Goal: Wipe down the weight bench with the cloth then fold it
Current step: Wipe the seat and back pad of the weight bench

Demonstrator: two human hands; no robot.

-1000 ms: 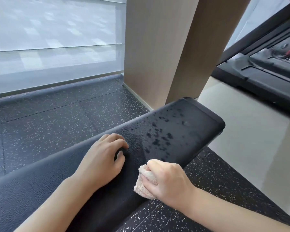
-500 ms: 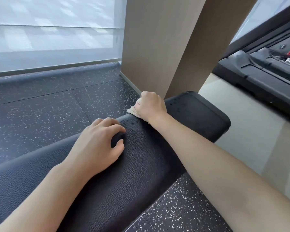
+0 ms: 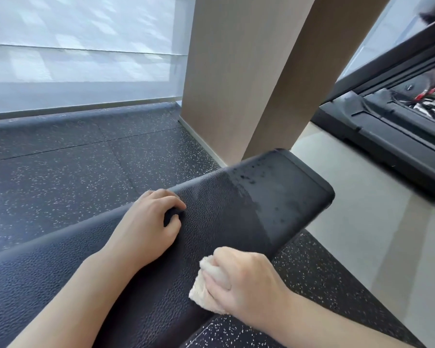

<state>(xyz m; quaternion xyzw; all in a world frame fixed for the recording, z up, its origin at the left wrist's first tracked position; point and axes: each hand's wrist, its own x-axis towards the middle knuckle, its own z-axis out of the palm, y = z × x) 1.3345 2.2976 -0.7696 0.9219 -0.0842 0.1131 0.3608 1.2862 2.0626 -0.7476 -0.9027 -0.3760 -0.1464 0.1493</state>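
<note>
A black textured weight bench pad (image 3: 224, 222) runs from lower left to its rounded end at centre right. Wet droplets and a damp sheen remain on that far end. My left hand (image 3: 146, 227) rests on the pad near its far edge, fingers loosely curled with the tips on the vinyl, holding nothing. At the pad's near edge my right hand (image 3: 241, 280) grips a bunched cream cloth (image 3: 201, 292) and presses it against the bench side. Most of the cloth is hidden under my fingers.
Speckled black rubber flooring (image 3: 73, 177) surrounds the bench. A wood-panelled column (image 3: 249, 79) stands just beyond the pad's end. A black treadmill base (image 3: 392, 141) lies at the right on pale floor (image 3: 362, 234). A frosted window (image 3: 81, 51) fills the upper left.
My right hand has pulled the cloth from the pad's far edge back across to the near edge. Fewer droplets remain on the bench end. My left hand has stayed put.
</note>
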